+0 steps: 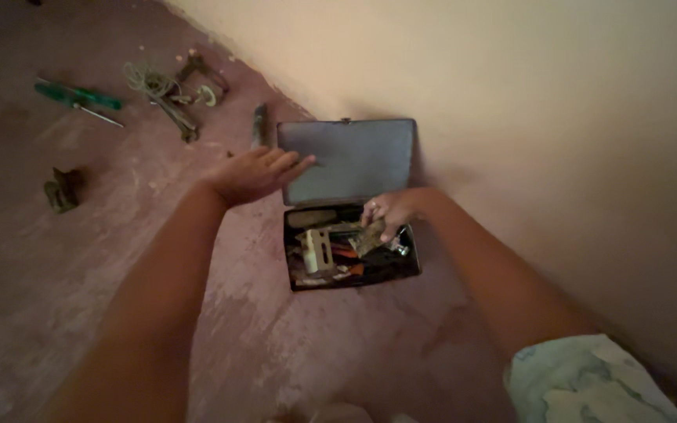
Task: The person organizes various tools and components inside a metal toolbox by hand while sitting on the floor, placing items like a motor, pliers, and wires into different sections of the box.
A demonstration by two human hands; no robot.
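Dim room; reddish floor (56, 298) beside a pale wall (558, 117). Right hand (389, 210) pinched a flat brownish metal piece (367, 236) just above the clutter in the open toolbox (352, 276). Left hand (254, 174) hovered flat, fingers spread, at the raised lid (350, 157), holding nothing. Green screwdriver (78, 96) lay well apart. Risk: a bump from the left hand could drop the lid onto the right fingers; low light could cause a slipped pinch.

Toolbox (352, 270) against the wall (550, 117), screwdriver (77, 96) far to its left
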